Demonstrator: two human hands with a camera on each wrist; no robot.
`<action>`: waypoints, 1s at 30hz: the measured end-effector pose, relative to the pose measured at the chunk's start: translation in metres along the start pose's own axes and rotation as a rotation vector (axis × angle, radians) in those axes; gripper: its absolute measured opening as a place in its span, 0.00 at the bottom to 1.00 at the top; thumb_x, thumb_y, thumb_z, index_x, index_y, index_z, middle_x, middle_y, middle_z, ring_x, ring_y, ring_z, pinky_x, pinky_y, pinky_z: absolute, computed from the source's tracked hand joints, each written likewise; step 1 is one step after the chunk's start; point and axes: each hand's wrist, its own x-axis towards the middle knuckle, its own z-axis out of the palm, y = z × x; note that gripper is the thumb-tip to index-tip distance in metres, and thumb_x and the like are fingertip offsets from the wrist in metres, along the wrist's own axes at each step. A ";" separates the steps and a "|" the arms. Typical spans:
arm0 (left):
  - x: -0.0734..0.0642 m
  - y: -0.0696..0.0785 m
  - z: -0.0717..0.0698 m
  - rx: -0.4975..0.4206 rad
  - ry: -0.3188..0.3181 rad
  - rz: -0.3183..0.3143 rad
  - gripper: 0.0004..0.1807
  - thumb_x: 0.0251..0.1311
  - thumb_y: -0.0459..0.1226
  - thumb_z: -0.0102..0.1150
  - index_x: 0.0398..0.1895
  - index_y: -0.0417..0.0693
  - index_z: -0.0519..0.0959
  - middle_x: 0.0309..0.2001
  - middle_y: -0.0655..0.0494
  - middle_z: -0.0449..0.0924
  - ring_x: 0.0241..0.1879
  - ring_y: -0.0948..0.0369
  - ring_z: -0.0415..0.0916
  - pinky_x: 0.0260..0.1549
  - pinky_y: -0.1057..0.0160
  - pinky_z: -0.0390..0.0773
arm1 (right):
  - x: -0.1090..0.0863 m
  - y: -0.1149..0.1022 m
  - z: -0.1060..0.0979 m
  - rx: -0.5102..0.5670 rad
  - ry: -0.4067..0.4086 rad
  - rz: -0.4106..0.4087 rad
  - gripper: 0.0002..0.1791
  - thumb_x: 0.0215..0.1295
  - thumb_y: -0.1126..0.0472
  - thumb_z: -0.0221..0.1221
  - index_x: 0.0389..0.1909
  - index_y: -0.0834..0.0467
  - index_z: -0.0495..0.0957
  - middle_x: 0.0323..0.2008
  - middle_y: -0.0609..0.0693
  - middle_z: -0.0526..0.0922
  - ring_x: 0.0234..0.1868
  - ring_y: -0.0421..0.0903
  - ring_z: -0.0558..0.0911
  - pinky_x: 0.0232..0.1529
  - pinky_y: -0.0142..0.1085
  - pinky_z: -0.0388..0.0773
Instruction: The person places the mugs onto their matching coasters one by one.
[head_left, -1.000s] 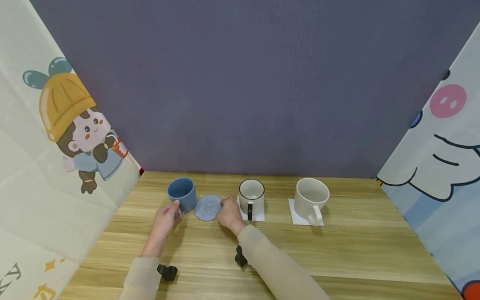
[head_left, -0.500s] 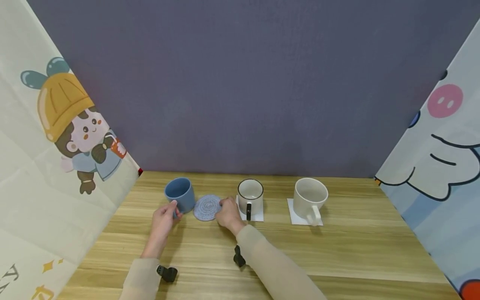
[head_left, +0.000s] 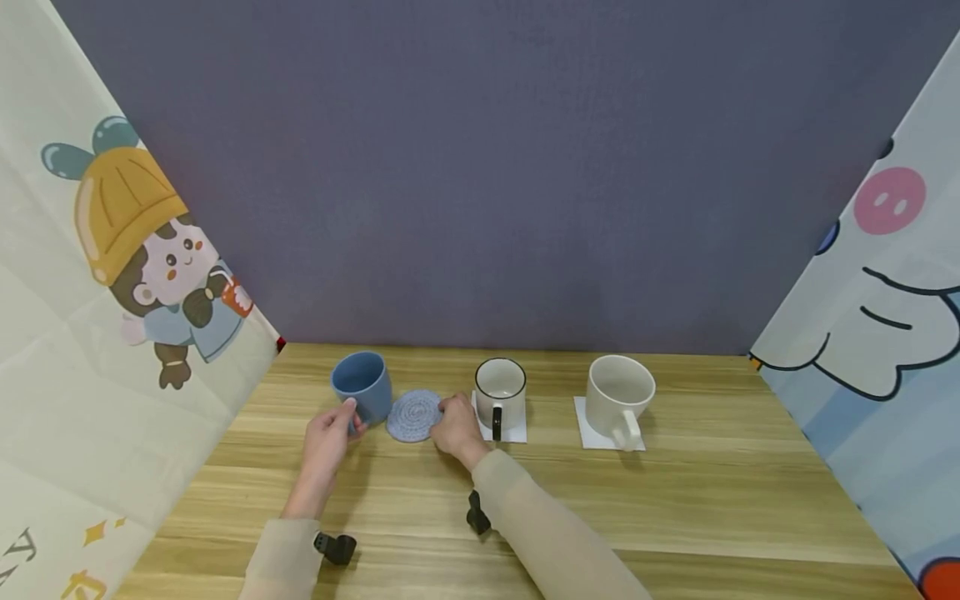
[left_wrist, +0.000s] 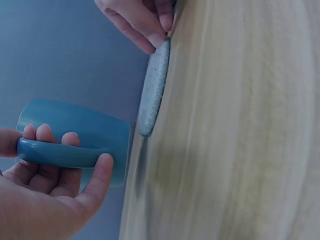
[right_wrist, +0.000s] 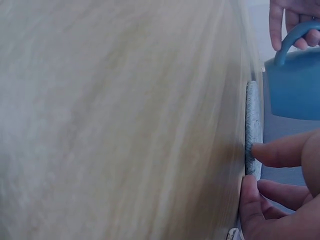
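A plain blue mug (head_left: 373, 403) is at the left of the table, and my left hand (head_left: 327, 442) grips its handle. In the left wrist view the fingers curl round the handle (left_wrist: 60, 153), with the thumb along its lower end. Whether the mug's base touches the table I cannot tell. Just right of it lies a round, woven pale blue-grey coaster (head_left: 412, 415). The right hand (head_left: 459, 429) pinches the coaster's right edge; in the right wrist view the thumb (right_wrist: 275, 150) presses its rim, while other fingers bend beside it.
Close by the right hand, a white mug with a black rim and handle (head_left: 504, 404) stands on a white square coaster (head_left: 517, 433). Farther right, a larger white mug (head_left: 611, 408) stands on another white square coaster (head_left: 596, 437). A dark grey panel (head_left: 510, 208) rises behind the table.
The blue mug has shifted very slightly upward in the head view over the last half second. Both hands keep their holds, and the woven coaster stays in place.
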 end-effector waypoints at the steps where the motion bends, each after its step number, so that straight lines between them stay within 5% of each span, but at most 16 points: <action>1: 0.000 0.001 0.000 0.006 -0.001 0.005 0.23 0.77 0.44 0.51 0.25 0.37 0.76 0.32 0.53 0.76 0.34 0.63 0.82 0.43 0.65 0.83 | 0.000 0.000 0.000 0.000 0.001 -0.002 0.23 0.51 0.71 0.66 0.52 0.70 0.82 0.48 0.59 0.78 0.54 0.56 0.78 0.61 0.44 0.76; 30: -0.009 0.015 0.017 -0.026 -0.018 0.016 0.21 0.76 0.42 0.52 0.27 0.35 0.76 0.32 0.50 0.77 0.33 0.62 0.81 0.41 0.67 0.83 | 0.000 0.001 0.000 -0.004 -0.004 -0.006 0.23 0.51 0.71 0.65 0.52 0.69 0.82 0.50 0.60 0.79 0.56 0.57 0.78 0.62 0.44 0.75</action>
